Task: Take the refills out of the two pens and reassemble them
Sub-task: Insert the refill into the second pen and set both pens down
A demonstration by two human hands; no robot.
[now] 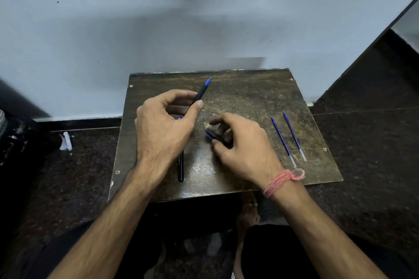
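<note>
A small table [260, 97] stood against the wall [158, 18]. Two refills [289, 137] lay side by side near its right edge. The left hand [163, 129] held a pen [200, 93] above the table's left half, over a second pen [180, 170]. Right of them, the right hand [242, 149] gripped a cap [212, 135].

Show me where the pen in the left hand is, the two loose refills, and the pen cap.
Pen in the left hand [200, 93], head view, dark barrel above the thumb.
Left refill [283, 140], head view, mid-shaft.
Right refill [294, 136], head view, mid-shaft.
Pen cap [212, 135], head view, blue end, in the right hand's fingers.
</note>
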